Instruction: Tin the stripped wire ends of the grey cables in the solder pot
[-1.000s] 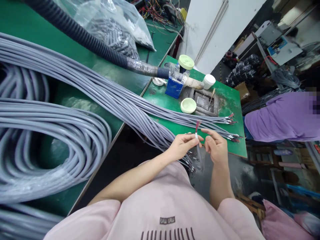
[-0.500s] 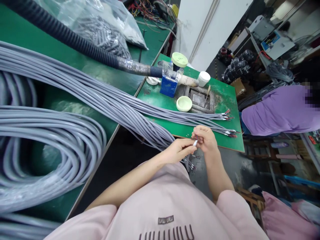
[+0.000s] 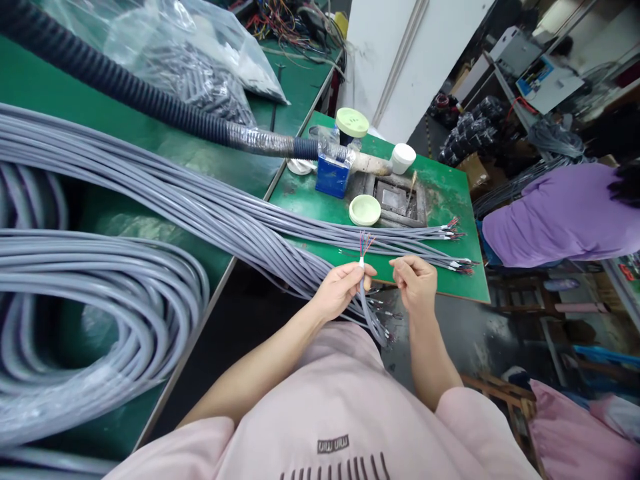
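Note:
My left hand (image 3: pixel 341 288) pinches a grey cable (image 3: pixel 365 303) just below its white end sleeve (image 3: pixel 361 262). Thin coloured wires (image 3: pixel 367 244) fan upward out of that sleeve, and the cable curves down below the fingers. To the right, apart from the cable, my right hand (image 3: pixel 416 280) is closed with thumb and fingertips together. Whatever may be between those fingertips is too small to make out. Below the hands hang more cable ends with bared wires (image 3: pixel 387 333). Behind them, a bundle of grey cables (image 3: pixel 320 230) lies across the green table (image 3: pixel 300 193), its wire ends toward the right edge.
A soldering pot (image 3: pixel 395 198) sits behind, near a pale green bowl (image 3: pixel 365 211), a white cup (image 3: pixel 403 158) and a blue box (image 3: pixel 332 175). A black hose (image 3: pixel 165 97) crosses above coiled cables (image 3: pixel 165 260). Someone in a purple shirt (image 3: pixel 545 217) is at right.
The hands have parted. My left hand has moved left with the cable, whose wires now spread upward in view. My right hand has come off the wires and stays to the right.

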`<state>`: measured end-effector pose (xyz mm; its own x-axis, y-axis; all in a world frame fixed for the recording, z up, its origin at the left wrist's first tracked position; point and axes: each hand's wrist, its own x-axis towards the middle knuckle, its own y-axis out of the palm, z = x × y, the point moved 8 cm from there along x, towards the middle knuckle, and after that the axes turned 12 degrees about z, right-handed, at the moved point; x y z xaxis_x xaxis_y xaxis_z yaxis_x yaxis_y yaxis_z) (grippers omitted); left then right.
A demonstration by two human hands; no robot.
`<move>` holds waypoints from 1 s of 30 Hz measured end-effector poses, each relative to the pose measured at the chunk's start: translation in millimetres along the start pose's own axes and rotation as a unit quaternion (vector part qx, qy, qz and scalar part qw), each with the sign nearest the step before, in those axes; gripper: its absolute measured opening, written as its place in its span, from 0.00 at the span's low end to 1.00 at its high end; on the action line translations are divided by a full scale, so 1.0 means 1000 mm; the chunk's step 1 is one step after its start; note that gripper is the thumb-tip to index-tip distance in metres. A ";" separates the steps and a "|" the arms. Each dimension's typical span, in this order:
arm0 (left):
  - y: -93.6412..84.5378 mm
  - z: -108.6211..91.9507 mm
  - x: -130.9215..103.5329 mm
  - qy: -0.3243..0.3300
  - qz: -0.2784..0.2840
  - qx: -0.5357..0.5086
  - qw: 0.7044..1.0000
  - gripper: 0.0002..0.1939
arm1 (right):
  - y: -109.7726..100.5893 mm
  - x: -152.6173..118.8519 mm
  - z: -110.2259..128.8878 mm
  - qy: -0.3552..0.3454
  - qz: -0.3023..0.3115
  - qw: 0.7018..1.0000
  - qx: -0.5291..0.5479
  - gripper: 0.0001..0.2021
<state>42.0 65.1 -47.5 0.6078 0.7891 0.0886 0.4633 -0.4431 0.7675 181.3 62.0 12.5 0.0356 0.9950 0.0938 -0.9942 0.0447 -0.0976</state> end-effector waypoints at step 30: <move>0.015 -0.020 -0.004 0.045 0.007 0.319 0.947 0.17 | 0.037 0.018 0.073 -0.114 0.089 0.948 -0.282 0.08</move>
<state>33.9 63.3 -23.4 0.5729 0.8012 0.1727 0.7678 -0.5983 0.2289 137.8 75.4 82.6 -0.2146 0.9486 0.2325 -0.7675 -0.0166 -0.6408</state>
